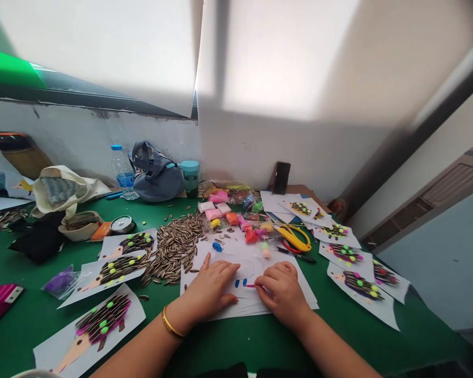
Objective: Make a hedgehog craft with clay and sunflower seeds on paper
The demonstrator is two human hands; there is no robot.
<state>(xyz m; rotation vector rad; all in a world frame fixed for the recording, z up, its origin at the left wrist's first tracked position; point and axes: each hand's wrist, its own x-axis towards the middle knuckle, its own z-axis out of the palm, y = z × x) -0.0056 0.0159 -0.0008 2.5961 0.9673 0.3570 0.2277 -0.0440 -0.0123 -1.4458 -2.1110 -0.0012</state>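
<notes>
while the left hand lies palm down on the white paper, its fingers are stretched and a little apart, and i see nothing held in them. the right hand has its thumb and fingers closed together on a thin pink stick, which points to the left, toward two small blue pieces. these pieces lie side by side on the paper, between the two hands, just below a pale round drawing; whether the stick touches the nearer one, i cannot tell. beyond the left hand is a blue lump – also on paper – and to the left spreads a heap of striped seeds. farther back are small bags of coloured clay. animal pictures covered with seeds lie on both sides of the green table – one is near the left forearm.
</notes>
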